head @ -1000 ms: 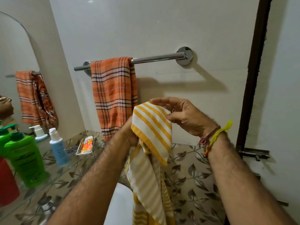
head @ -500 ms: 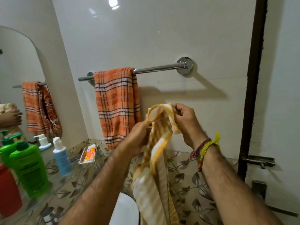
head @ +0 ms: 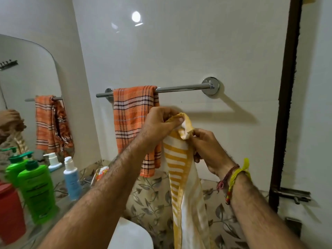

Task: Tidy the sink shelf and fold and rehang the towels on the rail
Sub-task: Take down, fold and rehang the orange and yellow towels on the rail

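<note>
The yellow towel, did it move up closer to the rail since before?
Yes. The yellow towel went up: its top was level with the orange towel's lower half, and now it sits near the upper part, closer to the rail.

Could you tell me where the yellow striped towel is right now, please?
The yellow striped towel hangs centre-frame, pinched by both hands, just right of the orange towel, below the rail.

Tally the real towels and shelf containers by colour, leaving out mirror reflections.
Orange: 1, the checked towel on the rail.
Yellow: 1, the striped towel held in both hands.
Green: 1, bottle.
Blue: 1, bottle.
Red: 1, container.
Total: 5.
</note>
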